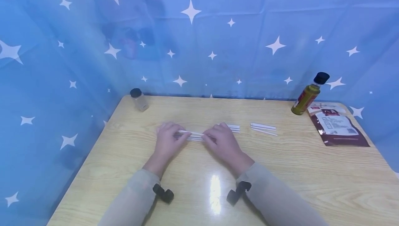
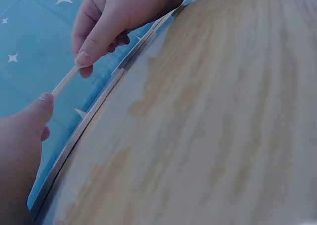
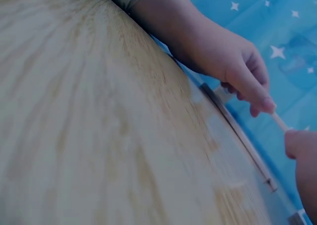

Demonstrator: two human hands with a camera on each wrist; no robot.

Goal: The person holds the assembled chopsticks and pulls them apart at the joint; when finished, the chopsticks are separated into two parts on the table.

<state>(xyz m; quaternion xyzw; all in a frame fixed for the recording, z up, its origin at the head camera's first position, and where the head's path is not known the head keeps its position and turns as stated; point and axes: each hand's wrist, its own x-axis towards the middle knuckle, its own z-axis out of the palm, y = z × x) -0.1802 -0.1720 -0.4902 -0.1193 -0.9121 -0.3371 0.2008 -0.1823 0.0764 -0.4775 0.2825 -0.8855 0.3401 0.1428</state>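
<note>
A thin white stick [image 1: 192, 133] is stretched between my two hands, raised a little off the table. Its left end is pinched between thumb and fingers of my left hand [image 1: 167, 137]. My right hand [image 1: 222, 139] pinches the other end the same way. Both wrist views show the stick [image 2: 65, 81] with a short bare length between the thumbs. Below it on the table lie more white sticks [image 1: 195, 139], partly hidden by the hands. Another group of white sticks [image 1: 234, 128] pokes out beyond my right hand.
Further right lies a separate group of white sticks [image 1: 263, 128]. A small clear jar with a black lid [image 1: 141, 101] stands at the back left. At the back right are an oil bottle [image 1: 307, 98] and a dark red packet [image 1: 336, 125]. A starry blue curtain [image 1: 212, 39] hangs behind the table.
</note>
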